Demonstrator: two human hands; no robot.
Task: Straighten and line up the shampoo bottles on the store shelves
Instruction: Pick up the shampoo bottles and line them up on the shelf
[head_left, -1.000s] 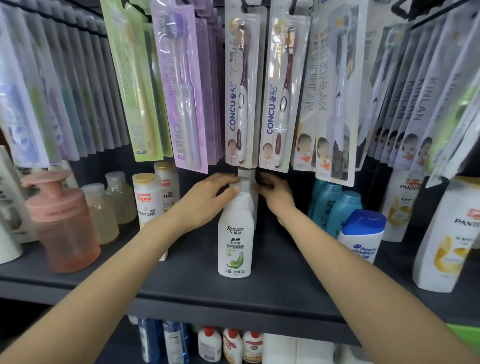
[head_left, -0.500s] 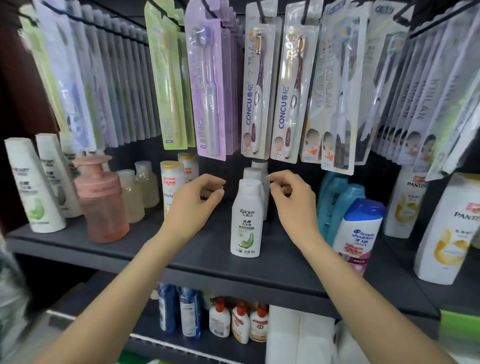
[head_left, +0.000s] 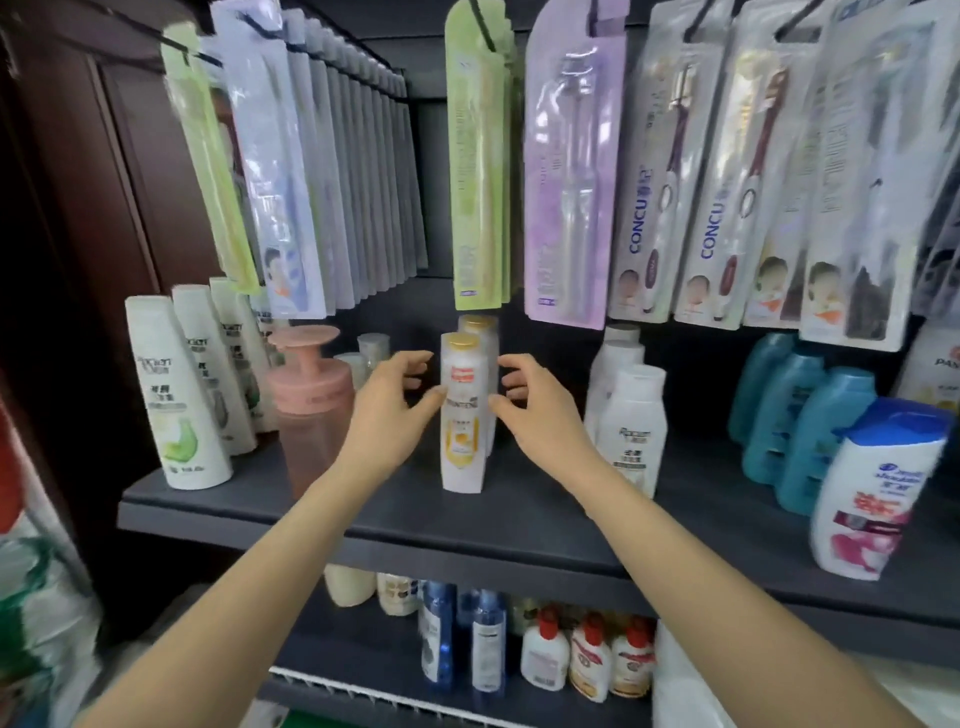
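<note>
Both hands open: left hand (head_left: 387, 415) and right hand (head_left: 535, 410) flanked the gold-capped bottle (head_left: 462, 415), mid-shelf (head_left: 519, 525), front of its row. Contact unclear. Risk: uneven squeeze could tip it into the bottle behind (head_left: 480, 332).

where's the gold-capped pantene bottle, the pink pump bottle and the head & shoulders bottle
gold-capped Pantene bottle (head_left: 462, 415): head view, on its front label
pink pump bottle (head_left: 310, 400): head view, on its round body
Head & Shoulders bottle (head_left: 878, 499): head view, on its white front
</note>
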